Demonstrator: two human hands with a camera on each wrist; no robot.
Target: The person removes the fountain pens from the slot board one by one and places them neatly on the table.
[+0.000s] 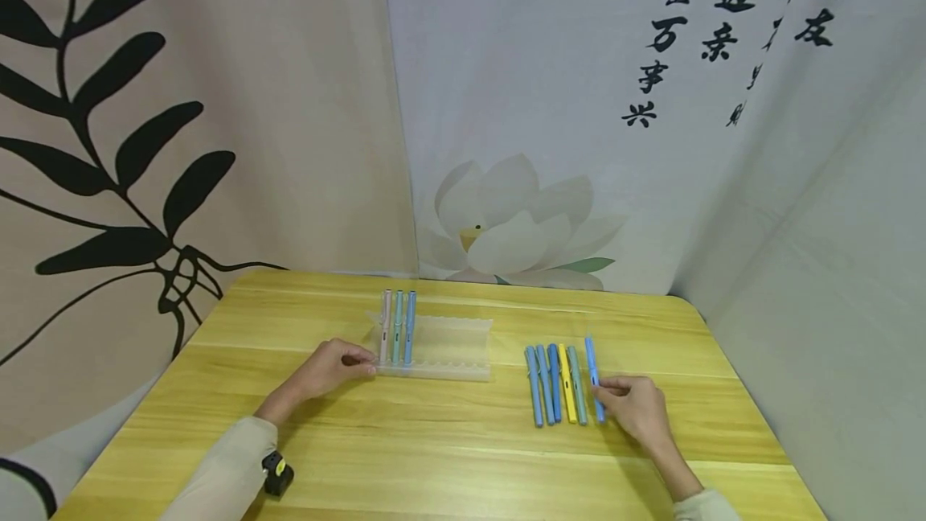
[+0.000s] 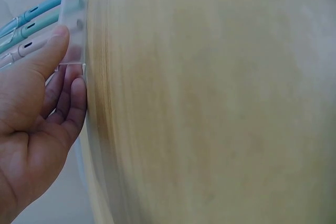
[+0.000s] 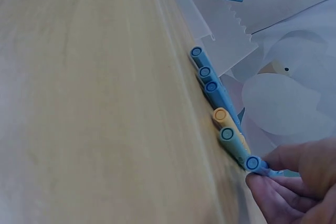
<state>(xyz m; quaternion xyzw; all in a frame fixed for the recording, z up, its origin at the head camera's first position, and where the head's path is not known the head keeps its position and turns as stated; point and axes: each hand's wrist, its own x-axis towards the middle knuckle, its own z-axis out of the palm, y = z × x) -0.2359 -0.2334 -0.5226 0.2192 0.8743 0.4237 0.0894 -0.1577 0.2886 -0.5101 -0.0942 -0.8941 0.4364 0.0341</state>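
My left hand (image 1: 336, 368) pinches the left end of a clear plastic pen rack (image 1: 456, 375), thumb on top in the left wrist view. Three pens stand side by side in the rack's left part: a pink pen (image 1: 385, 320), a green pen (image 1: 397, 328) and a blue pen (image 1: 410, 328). At the right, my right hand (image 1: 637, 407) pinches a blue pen (image 1: 592, 364) near its lower end between thumb and fingers. Just left of it lies a row of several pens, with a green pen (image 1: 577, 384), a yellow pen (image 1: 567, 384) and blue pens (image 1: 534, 388).
All this is on a wooden table (image 1: 434, 457) with light grain. Behind it hangs a pale curtain (image 1: 311, 103) printed with dark leaves, a lotus (image 1: 521, 223) and black characters. A black device (image 1: 277, 473) is strapped to the left wrist.
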